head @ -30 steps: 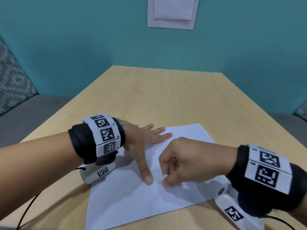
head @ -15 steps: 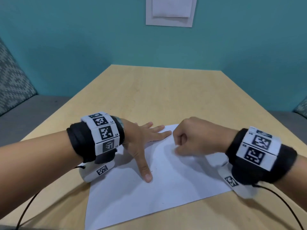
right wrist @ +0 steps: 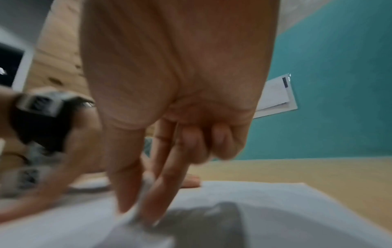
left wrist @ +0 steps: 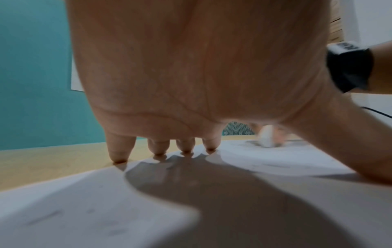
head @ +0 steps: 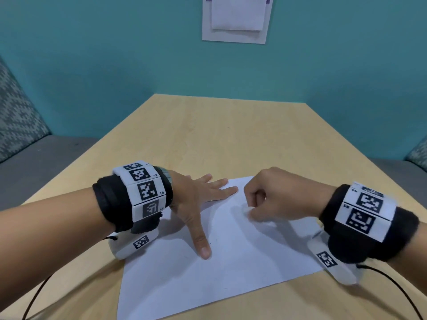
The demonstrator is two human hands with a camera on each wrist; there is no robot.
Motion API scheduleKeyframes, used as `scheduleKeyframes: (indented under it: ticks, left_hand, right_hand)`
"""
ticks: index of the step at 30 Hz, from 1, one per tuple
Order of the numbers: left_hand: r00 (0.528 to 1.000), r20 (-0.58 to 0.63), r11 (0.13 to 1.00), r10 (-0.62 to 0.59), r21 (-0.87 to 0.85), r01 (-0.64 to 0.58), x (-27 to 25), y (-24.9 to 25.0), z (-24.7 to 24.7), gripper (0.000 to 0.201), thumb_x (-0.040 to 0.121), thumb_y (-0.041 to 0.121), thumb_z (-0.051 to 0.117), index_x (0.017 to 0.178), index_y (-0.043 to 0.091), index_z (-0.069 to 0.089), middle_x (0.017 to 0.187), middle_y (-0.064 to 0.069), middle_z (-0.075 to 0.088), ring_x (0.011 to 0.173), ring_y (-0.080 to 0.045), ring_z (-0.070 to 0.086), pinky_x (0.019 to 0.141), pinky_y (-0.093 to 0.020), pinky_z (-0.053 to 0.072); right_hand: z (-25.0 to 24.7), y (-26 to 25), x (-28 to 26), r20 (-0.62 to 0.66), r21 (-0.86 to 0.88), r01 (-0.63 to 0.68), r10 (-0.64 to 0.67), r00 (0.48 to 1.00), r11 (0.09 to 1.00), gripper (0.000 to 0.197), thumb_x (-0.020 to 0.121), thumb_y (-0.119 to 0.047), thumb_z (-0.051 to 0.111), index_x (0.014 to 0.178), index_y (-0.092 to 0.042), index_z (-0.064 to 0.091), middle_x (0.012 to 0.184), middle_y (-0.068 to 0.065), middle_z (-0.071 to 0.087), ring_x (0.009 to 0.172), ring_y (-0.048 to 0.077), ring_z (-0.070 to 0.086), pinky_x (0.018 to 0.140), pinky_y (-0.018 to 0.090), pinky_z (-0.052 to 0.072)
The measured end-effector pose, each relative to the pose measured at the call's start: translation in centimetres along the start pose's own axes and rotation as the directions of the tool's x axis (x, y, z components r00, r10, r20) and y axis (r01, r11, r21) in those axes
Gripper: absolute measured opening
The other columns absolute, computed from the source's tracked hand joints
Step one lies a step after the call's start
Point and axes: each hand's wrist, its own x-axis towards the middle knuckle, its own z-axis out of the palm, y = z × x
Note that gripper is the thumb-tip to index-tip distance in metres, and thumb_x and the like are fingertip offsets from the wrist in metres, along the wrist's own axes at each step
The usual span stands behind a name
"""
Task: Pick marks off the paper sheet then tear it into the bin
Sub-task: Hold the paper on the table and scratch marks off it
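A white paper sheet [head: 231, 262] lies on the wooden table [head: 219, 139], with faint pencil marks [head: 204, 227] beside my left thumb. My left hand [head: 203, 199] lies flat on the sheet's left part, fingers spread and thumb stretched toward me. In the left wrist view its fingertips [left wrist: 186, 151] touch the sheet's far edge. My right hand [head: 258, 204] is curled over the far middle of the sheet and pinches a small white eraser [head: 246, 208] against the paper. The eraser [right wrist: 144, 199] sits between thumb and forefinger and also shows as the white eraser [left wrist: 266, 138].
A white paper holder [head: 235, 19] hangs on the teal wall. Grey benches with patterned cushions [head: 16, 116] flank the table on both sides. Black cables [head: 34, 296] run from both wrist bands toward the table's front edge. No bin shows in any view.
My right hand has moved with the eraser from beside the left thumb tip to the far part of the sheet. The left hand has stayed flat in place.
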Motion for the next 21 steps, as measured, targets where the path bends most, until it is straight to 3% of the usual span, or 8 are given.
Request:
scheduleKeyframes:
  ticks: [2,4,8,10,12,15,17,21]
  left_hand:
    - [1.000,-0.003,1.000,-0.004,0.010,0.004,0.1,0.1,0.0,0.147,0.058,0.070,0.088,0.151,0.058,-0.024,0.159,0.031,-0.033,0.146,-0.005,-0.037,0.123,-0.057,-0.014]
    - [1.000,-0.002,1.000,-0.004,0.014,0.004,0.3,0.0,0.1,0.147,0.058,0.070,0.088,0.151,0.057,-0.025,0.159,0.030,-0.033,0.146,-0.006,-0.037,0.123,-0.057,-0.014]
    - [1.000,0.004,1.000,0.004,-0.005,-0.004,0.2,-0.1,0.1,0.147,0.056,0.072,0.088,0.150,0.060,-0.024,0.158,0.033,-0.033,0.144,-0.003,-0.038,0.123,-0.057,-0.015]
    - [1.000,0.006,1.000,0.001,-0.011,-0.001,0.1,-0.1,0.1,0.146,0.056,0.072,0.088,0.150,0.060,-0.023,0.158,0.034,-0.033,0.144,-0.003,-0.038,0.123,-0.057,-0.015]
    - [1.000,0.001,1.000,-0.003,-0.002,0.003,0.2,-0.1,0.1,0.147,0.056,0.072,0.088,0.150,0.060,-0.024,0.158,0.034,-0.033,0.144,-0.003,-0.038,0.123,-0.057,-0.014]
    - [1.000,0.000,1.000,-0.004,0.013,0.004,0.5,-0.3,0.2,0.149,0.054,0.072,0.088,0.151,0.058,-0.025,0.159,0.032,-0.032,0.145,-0.005,-0.037,0.123,-0.058,-0.014]
    - [1.000,0.006,1.000,0.001,0.005,-0.001,0.5,-0.3,0.1,0.149,0.052,0.074,0.088,0.150,0.060,-0.024,0.159,0.032,-0.032,0.145,-0.005,-0.038,0.123,-0.058,-0.014]
    - [1.000,0.012,1.000,-0.006,-0.027,0.007,0.4,-0.4,0.1,0.149,0.048,0.075,0.089,0.150,0.064,-0.020,0.158,0.036,-0.031,0.144,-0.002,-0.038,0.123,-0.058,-0.012]
  right_hand:
    - [0.6,-1.1,-1.4,0.208,0.061,0.048,-0.060,0.976,0.997,0.012,0.082,-0.021,0.077,0.078,-0.011,0.072,0.074,0.002,0.077,0.055,0.003,0.054,0.059,0.024,0.046]
    - [1.0,-1.5,-1.7,0.282,0.080,0.072,-0.092,0.955,0.994,0.014,0.084,-0.023,0.078,0.080,-0.010,0.073,0.076,0.003,0.078,0.056,0.002,0.055,0.060,0.024,0.046]
    - [0.1,0.3,0.1,-0.012,0.006,0.004,-0.004,1.000,1.000,0.012,0.081,-0.022,0.076,0.075,-0.012,0.073,0.072,0.003,0.076,0.054,0.006,0.051,0.060,0.027,0.045]
    - [-0.1,0.8,0.5,-0.060,0.040,-0.040,0.042,0.997,0.998,0.012,0.080,-0.020,0.077,0.073,-0.010,0.072,0.072,0.006,0.076,0.055,0.010,0.050,0.061,0.031,0.045]
    - [0.2,-0.1,-0.3,0.085,0.082,-0.013,0.006,0.996,0.997,0.013,0.081,-0.021,0.079,0.077,-0.010,0.073,0.075,0.004,0.077,0.055,0.007,0.052,0.063,0.029,0.046]
    - [0.8,-2.1,-1.6,0.331,0.106,0.046,-0.079,0.940,0.993,0.016,0.085,-0.023,0.080,0.081,-0.009,0.075,0.079,0.002,0.078,0.055,0.001,0.053,0.062,0.025,0.044]
    - [0.3,-1.9,-1.1,0.270,0.044,0.058,-0.068,0.960,0.997,0.015,0.084,-0.024,0.079,0.081,-0.009,0.076,0.078,0.003,0.078,0.053,0.001,0.051,0.060,0.024,0.044]
    - [-0.6,-0.3,0.4,-0.019,-0.042,-0.049,0.048,0.999,0.998,0.013,0.078,-0.021,0.077,0.073,-0.009,0.075,0.070,0.003,0.076,0.048,0.005,0.047,0.053,0.022,0.041]
